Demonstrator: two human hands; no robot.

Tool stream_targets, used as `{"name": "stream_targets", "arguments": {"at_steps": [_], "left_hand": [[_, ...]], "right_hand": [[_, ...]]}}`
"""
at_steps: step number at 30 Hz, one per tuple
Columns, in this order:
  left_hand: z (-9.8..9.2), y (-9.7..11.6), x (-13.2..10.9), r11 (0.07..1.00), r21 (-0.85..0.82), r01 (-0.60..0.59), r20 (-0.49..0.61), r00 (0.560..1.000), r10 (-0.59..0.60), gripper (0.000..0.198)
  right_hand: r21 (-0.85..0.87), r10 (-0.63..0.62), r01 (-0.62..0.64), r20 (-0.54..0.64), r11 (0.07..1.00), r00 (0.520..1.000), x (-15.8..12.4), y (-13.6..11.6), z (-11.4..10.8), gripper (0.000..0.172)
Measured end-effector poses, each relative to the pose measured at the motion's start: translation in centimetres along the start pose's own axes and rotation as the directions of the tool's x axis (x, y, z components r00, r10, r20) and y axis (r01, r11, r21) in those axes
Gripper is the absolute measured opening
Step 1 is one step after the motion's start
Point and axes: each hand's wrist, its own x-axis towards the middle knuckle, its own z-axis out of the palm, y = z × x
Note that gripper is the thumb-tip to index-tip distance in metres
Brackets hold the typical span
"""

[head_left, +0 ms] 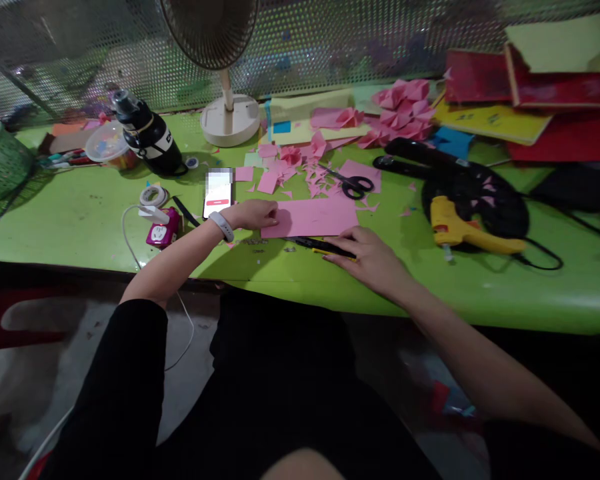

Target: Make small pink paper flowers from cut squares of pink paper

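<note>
A pink sheet of paper (313, 217) lies lengthwise on the green table in front of me. At its left end my left hand (260, 215) is closed, its fingertips pinching the edge. My right hand (363, 257) is at the sheet's lower right corner, the thumb near the edge. Its fingers close around a slim black-and-yellow tool (310, 244), which looks like a utility knife, along the sheet's near edge; part of the tool is hidden. Beyond the sheet lie dark-handled scissors (357, 187) on pink paper scraps (323, 179).
A phone (219, 193), white tape roll (153, 195) and purple power adapter (163, 230) lie left. Behind stand a black bottle (153, 140) and a fan (229, 120). Pink paper flowers (405, 107) are at the back; a yellow glue gun (473, 232) lies right.
</note>
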Motion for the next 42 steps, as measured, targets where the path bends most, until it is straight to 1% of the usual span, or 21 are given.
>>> {"name": "stream_targets", "arguments": {"at_steps": [4, 10, 15, 20, 24, 29, 32, 34, 37, 39, 42], "left_hand": [[0.1, 0.1, 0.0, 1.0, 0.01, 0.005, -0.012, 1.0, -0.005, 0.025], [0.2, 0.0, 0.1, 1.0, -0.01, 0.018, 0.002, 1.0, -0.018, 0.033], [0.3, -0.1, 0.1, 1.0, -0.016, -0.006, -0.013, 1.0, 0.006, 0.032], [0.2, -0.1, 0.0, 1.0, -0.003, 0.001, -0.027, 1.0, -0.001, 0.03], [-0.1, 0.2, -0.2, 0.999, -0.024, 0.027, 0.013, 1.0, -0.027, 0.032], [-0.8, 0.8, -0.6, 0.999, -0.02, 0.046, 0.047, 0.998, -0.045, 0.032], [-1.0, 0.9, -0.7, 0.998, -0.038, 0.044, 0.051, 0.998, -0.042, 0.031], [-1.0, 0.9, -0.7, 0.998, -0.041, 0.04, 0.046, 0.998, -0.038, 0.032], [-0.8, 0.7, -0.5, 0.999, -0.032, 0.04, 0.031, 0.999, -0.039, 0.032], [-0.7, 0.6, -0.5, 0.999, -0.021, 0.037, 0.022, 0.999, -0.037, 0.032], [-0.6, 0.4, -0.6, 0.999, -0.045, 0.025, 0.013, 1.0, -0.024, 0.038]], "right_hand": [[0.02, 0.004, -0.004, 0.012, 1.0, 1.0, -0.1, -0.2, -0.1, 0.04], [-0.015, -0.001, 0.001, 0.006, 1.0, 1.0, 0.6, -0.7, 0.5, 0.04], [0.024, -0.031, 0.03, 0.026, 0.999, 0.999, 0.8, -1.1, 0.5, 0.038], [0.006, -0.026, 0.026, 0.016, 1.0, 1.0, 1.0, -1.3, 0.6, 0.037], [0.028, -0.028, 0.027, 0.022, 0.999, 0.999, -0.2, -0.1, -0.1, 0.037], [0.007, 0.066, -0.066, -0.037, 0.998, 0.997, -2.2, 1.8, -1.2, 0.043], [0.026, 0.093, -0.091, -0.051, 0.995, 0.994, -2.8, 2.2, -1.7, 0.047], [0.029, 0.099, -0.097, -0.04, 0.995, 0.994, -3.3, 2.3, -2.1, 0.049], [-0.002, 0.106, -0.106, -0.029, 0.994, 0.994, -4.4, 2.5, -2.9, 0.05], [-0.042, 0.117, -0.12, -0.072, 0.992, 0.991, -5.2, 2.9, -3.7, 0.05], [-0.159, 0.149, -0.189, -0.232, 0.969, 0.961, -5.8, 3.7, -4.6, 0.053]]}}
